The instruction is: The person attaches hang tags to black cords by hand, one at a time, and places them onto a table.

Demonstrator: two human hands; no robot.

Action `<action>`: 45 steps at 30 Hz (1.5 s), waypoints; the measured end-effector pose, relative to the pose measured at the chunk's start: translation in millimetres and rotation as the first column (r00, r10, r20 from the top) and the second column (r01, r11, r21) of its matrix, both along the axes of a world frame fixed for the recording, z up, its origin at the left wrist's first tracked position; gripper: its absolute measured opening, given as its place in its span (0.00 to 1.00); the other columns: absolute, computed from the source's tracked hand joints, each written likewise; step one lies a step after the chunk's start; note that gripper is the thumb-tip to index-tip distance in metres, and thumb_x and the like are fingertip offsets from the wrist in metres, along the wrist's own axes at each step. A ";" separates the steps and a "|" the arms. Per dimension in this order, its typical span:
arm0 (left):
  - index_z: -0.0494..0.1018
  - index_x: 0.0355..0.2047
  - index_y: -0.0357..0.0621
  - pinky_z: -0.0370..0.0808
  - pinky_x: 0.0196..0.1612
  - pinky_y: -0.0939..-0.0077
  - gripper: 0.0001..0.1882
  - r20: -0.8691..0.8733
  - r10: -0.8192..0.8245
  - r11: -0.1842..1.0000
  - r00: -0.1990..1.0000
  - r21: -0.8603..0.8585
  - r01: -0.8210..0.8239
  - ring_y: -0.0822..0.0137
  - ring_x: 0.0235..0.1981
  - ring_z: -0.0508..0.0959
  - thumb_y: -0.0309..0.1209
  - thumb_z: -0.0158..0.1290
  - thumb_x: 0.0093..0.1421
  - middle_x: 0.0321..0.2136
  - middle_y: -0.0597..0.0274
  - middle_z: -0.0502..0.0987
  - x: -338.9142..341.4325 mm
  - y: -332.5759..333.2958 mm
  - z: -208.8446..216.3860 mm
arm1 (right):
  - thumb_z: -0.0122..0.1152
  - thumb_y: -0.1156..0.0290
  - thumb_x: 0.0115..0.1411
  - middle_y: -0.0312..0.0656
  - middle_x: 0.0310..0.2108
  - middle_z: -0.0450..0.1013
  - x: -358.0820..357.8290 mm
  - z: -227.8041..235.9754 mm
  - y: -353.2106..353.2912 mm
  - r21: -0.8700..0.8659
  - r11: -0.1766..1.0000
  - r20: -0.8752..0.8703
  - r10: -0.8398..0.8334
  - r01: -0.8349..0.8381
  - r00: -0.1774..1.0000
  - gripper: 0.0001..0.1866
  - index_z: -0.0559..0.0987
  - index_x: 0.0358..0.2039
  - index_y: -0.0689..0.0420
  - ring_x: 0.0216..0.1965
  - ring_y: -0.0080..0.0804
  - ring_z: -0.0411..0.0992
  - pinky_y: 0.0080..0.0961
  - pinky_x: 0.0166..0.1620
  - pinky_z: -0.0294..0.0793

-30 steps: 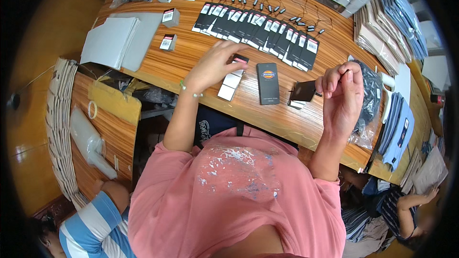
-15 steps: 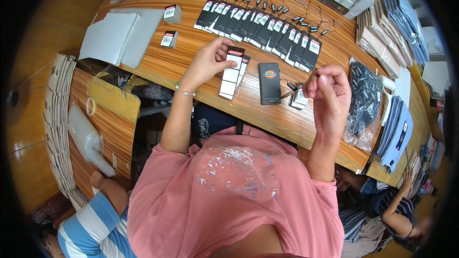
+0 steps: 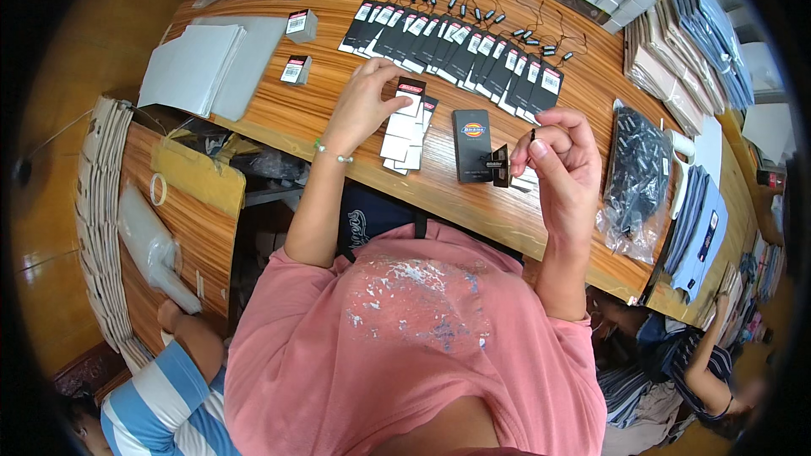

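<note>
My left hand (image 3: 361, 108) is closed on a long white hang tag (image 3: 395, 137) with a black and red top, its thumb on the tag's face. More such tags lie fanned beneath it. Raised over the table, my right hand (image 3: 559, 160) has thumb and fingers pinched together at a small black folded tag (image 3: 500, 166); a dark bit of cord shows at the fingertips. A dark grey card stack (image 3: 470, 137) with a coloured emblem lies between the hands. Partly hidden behind my right hand are small white labels (image 3: 525, 181).
Corded black tags (image 3: 452, 46) lie fanned in a row farther back. Two small label blocks (image 3: 300, 25) and white sheets (image 3: 193, 67) are to the left. A plastic bag of black cords (image 3: 634, 173) and folded garments (image 3: 697, 228) sit right. Other people work at both sides.
My right hand has shifted a little left, and the small black tag now shows at its fingertips. Under my left hand the white tags are spread differently.
</note>
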State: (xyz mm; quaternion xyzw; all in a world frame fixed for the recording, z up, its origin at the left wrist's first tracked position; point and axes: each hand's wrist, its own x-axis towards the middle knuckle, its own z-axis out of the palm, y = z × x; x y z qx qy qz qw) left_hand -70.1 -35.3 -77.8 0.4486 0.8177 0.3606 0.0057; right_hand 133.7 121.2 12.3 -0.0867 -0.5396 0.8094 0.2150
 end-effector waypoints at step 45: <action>0.75 0.25 0.46 0.71 0.28 0.76 0.09 -0.514 -0.189 0.891 0.837 0.269 0.367 0.66 0.28 0.75 0.28 0.54 0.39 0.26 0.67 0.74 81.7 51.7 104.9 | 0.46 0.76 0.58 0.41 0.26 0.71 -6.5 -14.8 14.5 0.030 0.996 -0.038 -0.079 0.080 0.996 0.10 0.68 0.40 0.65 0.27 0.24 0.70 0.18 0.33 0.70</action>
